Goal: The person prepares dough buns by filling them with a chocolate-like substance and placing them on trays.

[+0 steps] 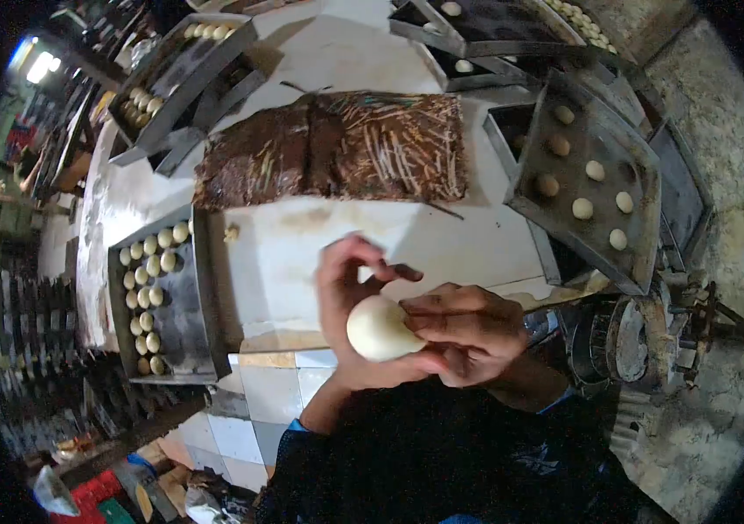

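A smooth, pale dough ball (378,328) is held between my two hands, in front of my chest. It sits against the palm of my left hand (340,297), whose upper fingers curl over above it. My right hand (472,330) pinches the ball's right side between thumb and fingers. Beyond the hands, on the white table, lies a flat dark-brown slab (328,148) with pale streaks across its right half. To the left, a metal tray (182,314) bears rows of small dough balls (152,265).
Another metal tray (595,113) with several spaced dough balls (582,208) rests tilted on other trays at right. More trays stand at the back left (182,83) and back right (512,52). A round machine-like object (634,341) is by the wall. A thin stick (444,210) lies beside the slab.
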Action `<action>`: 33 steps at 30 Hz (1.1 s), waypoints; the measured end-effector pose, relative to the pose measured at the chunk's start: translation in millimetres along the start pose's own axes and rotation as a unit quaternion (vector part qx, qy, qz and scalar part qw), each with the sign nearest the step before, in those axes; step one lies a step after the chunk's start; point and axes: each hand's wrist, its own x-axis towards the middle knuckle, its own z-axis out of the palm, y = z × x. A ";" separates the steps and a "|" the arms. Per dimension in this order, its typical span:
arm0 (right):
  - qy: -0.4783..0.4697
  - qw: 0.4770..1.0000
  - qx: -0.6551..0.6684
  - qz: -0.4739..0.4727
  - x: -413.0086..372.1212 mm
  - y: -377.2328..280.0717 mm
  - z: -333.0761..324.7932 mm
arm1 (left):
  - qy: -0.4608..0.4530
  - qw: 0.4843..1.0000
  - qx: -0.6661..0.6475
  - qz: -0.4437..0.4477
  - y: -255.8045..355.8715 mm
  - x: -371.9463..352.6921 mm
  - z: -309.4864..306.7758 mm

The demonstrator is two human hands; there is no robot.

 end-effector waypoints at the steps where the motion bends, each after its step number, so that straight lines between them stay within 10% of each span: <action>1: 0.024 0.996 0.060 0.055 -1.5 1.6 -10.1 | -0.039 0.996 -0.057 -0.052 -6.8 11.5 10.4; 4: -0.008 0.974 0.075 0.216 -10.9 14.8 -46.0 | -0.153 0.984 0.019 0.094 -44.2 38.2 33.9; 9: -0.023 0.949 -0.248 0.193 -8.5 19.4 -154.4 | -0.179 0.905 0.380 -0.064 -76.5 45.2 106.3; 13: -0.142 0.936 -0.314 0.074 -16.0 49.9 -201.9 | 0.012 0.942 0.323 -0.089 -167.1 -11.3 201.0; 16: -0.130 0.951 -0.243 0.139 -26.8 82.7 -259.3 | -0.167 0.925 0.026 -0.339 -196.7 4.9 213.2; 19: -0.028 0.936 -0.100 0.336 -30.9 117.0 -327.0 | -0.289 0.881 -0.001 -0.374 -185.6 25.1 230.8; 25: 0.034 0.888 -0.384 0.252 -54.2 275.7 -457.5 | -0.149 0.927 0.098 -0.329 -162.1 41.2 175.7; 30: -0.209 0.770 -0.498 0.339 -53.1 280.0 -470.7 | 0.008 0.946 0.115 -0.304 -131.9 24.3 93.2; 33: -0.125 0.795 -0.574 0.152 -25.2 259.8 -454.1 | 0.071 0.921 0.212 -0.320 -130.3 -19.4 37.2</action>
